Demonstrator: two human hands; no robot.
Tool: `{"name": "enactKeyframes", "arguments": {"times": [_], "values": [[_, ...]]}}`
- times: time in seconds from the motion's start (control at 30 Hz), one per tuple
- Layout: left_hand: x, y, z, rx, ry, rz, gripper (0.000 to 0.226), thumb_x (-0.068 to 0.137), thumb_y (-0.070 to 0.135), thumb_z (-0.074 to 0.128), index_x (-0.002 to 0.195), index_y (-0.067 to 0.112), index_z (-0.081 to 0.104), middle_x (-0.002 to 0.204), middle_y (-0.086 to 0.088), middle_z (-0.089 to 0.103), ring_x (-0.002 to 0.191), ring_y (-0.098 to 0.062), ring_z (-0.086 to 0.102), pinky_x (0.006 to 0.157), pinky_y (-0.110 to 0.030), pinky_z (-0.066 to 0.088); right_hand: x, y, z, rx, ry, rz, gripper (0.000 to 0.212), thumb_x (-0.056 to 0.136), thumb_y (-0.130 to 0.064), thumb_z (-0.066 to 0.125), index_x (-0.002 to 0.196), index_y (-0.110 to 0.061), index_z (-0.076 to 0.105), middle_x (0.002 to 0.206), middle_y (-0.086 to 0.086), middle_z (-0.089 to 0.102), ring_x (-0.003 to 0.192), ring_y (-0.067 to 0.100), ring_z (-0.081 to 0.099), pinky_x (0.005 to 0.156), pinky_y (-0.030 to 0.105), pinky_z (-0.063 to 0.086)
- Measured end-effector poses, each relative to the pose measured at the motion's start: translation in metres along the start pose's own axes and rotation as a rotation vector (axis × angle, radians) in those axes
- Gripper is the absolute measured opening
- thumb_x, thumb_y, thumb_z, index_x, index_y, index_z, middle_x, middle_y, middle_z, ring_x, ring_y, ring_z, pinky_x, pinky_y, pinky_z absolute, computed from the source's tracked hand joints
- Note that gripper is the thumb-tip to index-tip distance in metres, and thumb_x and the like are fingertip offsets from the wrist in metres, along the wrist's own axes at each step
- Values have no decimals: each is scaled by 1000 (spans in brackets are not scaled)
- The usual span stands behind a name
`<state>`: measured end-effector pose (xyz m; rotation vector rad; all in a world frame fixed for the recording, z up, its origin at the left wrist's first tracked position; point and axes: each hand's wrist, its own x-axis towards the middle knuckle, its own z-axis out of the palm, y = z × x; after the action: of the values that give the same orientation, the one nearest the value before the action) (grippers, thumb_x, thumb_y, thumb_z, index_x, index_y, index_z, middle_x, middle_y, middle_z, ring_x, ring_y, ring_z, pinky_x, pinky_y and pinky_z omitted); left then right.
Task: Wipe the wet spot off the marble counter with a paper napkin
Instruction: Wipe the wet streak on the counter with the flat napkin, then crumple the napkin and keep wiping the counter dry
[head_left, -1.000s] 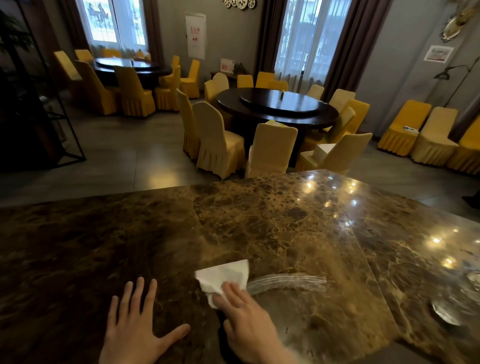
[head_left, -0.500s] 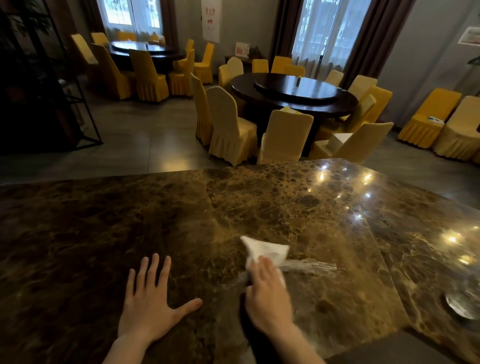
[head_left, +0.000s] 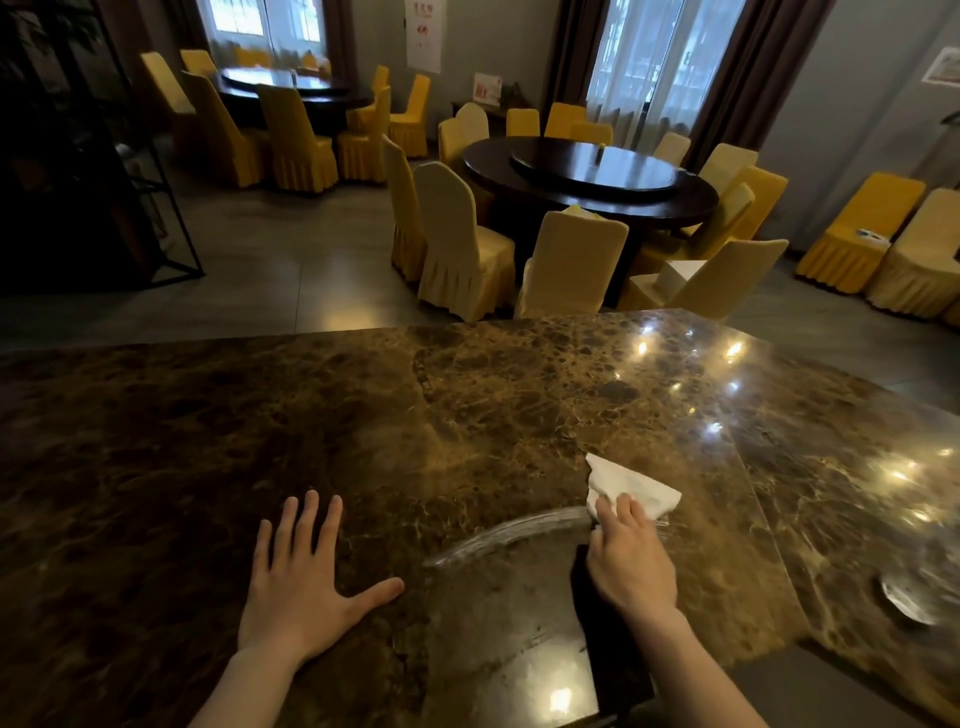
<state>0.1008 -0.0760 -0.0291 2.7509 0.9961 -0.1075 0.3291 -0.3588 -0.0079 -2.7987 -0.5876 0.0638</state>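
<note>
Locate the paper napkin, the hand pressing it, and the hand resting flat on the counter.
paper napkin (head_left: 631, 486): head view, on its white upper fold.
right hand (head_left: 628, 561): head view, on the back of the hand.
left hand (head_left: 298, 587): head view, on the back of the hand.

Marble counter (head_left: 363, 415): brown stone with pale veining, polished to a high gloss; ceiling lights reflect as sharp points toward its right edge.
Wet streak (head_left: 498, 535): thin curved film of liquid on the marble, shinier and greyer than the stone around it.
Paper napkin (head_left: 631, 486): white, matt, soft and crumpled, creased into folds.
Chair covers (head_left: 571, 260): yellow and cream cloth, matt, with pleated skirts.
Round table (head_left: 587, 179): dark wood, smooth, glossy top.
Floor (head_left: 291, 270): grey tile, smooth, with a dull sheen.
Curtains (head_left: 717, 78): dark matt cloth over sheer white fabric.
</note>
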Motion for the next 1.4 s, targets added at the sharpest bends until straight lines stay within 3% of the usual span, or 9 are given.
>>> {"name": "enactKeyframes", "arguments": {"times": [0.13, 0.3, 0.4, 0.53, 0.73, 0.83, 0.97, 1.2, 1.4], "values": [[0, 1, 1, 1, 3, -2, 136, 51, 112, 6, 154, 28, -23, 166, -1, -27, 150, -23, -32, 127, -52, -12, -21, -46, 16, 49, -7, -58, 53, 100, -25, 38, 153, -20, 29, 163, 6, 16, 149, 22, 8, 120, 38, 7], [2, 0, 2, 12, 1, 1, 135, 51, 112, 4, 154, 28, -23, 167, -2, -24, 151, -22, -28, 127, -51, -11, -68, -124, 41, 96, -175, -537, 58, 94, -27, 31, 152, -20, 30, 163, 5, 19, 150, 22, 7, 118, 38, -5], [3, 0, 2, 8, 13, -4, 137, 49, 112, 3, 154, 28, -21, 168, -2, -21, 152, -22, -25, 127, -51, -10, -67, -115, 40, 117, -188, -619, 61, 87, -34, 24, 146, -26, 38, 160, 2, 28, 148, 22, 17, 118, 39, 10], [2, 0, 1, 17, -13, -5, 136, 49, 112, 3, 153, 29, -25, 166, -2, -26, 151, -23, -28, 127, -51, -11, -25, -41, 26, 47, -65, -315, 55, 91, -35, 26, 145, -34, 39, 158, -1, 33, 144, 21, 29, 111, 40, 36], [8, 8, -6, 32, -31, -2, 138, 44, 112, -3, 150, 28, -29, 162, -1, -30, 151, -23, -28, 127, -50, -13, 5, 39, -7, 0, 48, 128, 47, 102, -22, 33, 149, -26, 36, 162, 3, 24, 148, 21, 17, 114, 41, 28], [6, 7, -8, 34, -51, -9, 137, 44, 112, -3, 149, 28, -31, 162, -1, -32, 150, -23, -29, 127, -51, -12, -9, -5, 4, 21, 66, 36, 47, 99, -15, 42, 144, -26, 47, 156, 5, 37, 144, 23, 30, 115, 44, 31], [2, 6, -7, 52, -93, -29, 138, 42, 112, -6, 149, 28, -33, 162, -2, -34, 150, -23, -31, 127, -51, -13, -28, -56, 6, 173, 55, -294, 25, 80, -12, 72, 100, -26, 76, 103, -4, 73, 97, 19, 66, 78, 35, 54], [1, 8, -12, 48, -110, -33, 139, 39, 111, -8, 147, 28, -34, 162, -2, -33, 150, -24, -30, 127, -51, -12, 17, -7, -32, 728, 115, 348, 25, 86, -5, 62, 97, -22, 77, 84, -4, 74, 79, 16, 67, 69, 31, 54], [1, 9, -14, 36, -118, -41, 141, 38, 112, -7, 149, 28, -31, 163, -1, -31, 151, -23, -28, 127, -50, -12, 37, 58, -45, 588, 125, 597, 37, 92, -22, 40, 63, -9, 59, 92, 26, 63, 84, 36, 58, 79, 44, 48]]}}
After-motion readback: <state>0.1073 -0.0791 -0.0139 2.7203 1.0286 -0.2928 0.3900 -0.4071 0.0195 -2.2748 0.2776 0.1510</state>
